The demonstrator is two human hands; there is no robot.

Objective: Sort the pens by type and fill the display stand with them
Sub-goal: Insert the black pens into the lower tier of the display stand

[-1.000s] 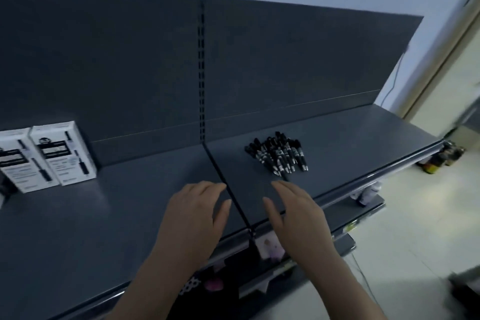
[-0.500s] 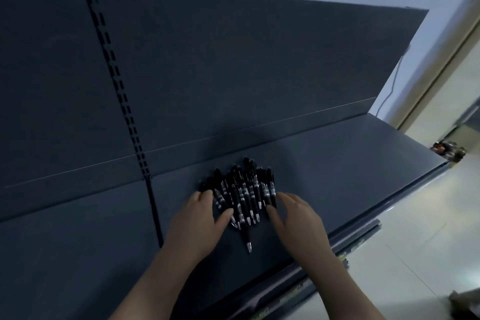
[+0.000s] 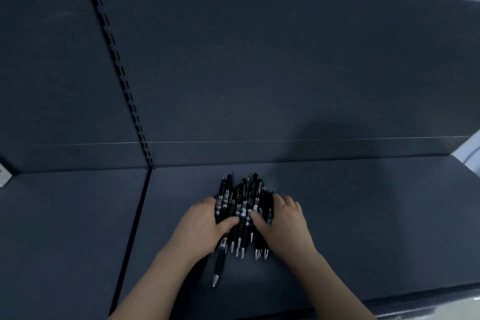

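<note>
Both grips curled round pens | left hand, right hand | pile on shelf

open shelf flanking pens, back panel behind

Shelf, section right of the seam: held a pile of pens lying front to back, apart from the back panel behind it. The left hand cupped the pile's left side and the right hand its right, thumbs across the top. One pen jutted nearest, front left. A slotted upright rose above the seam.
</note>
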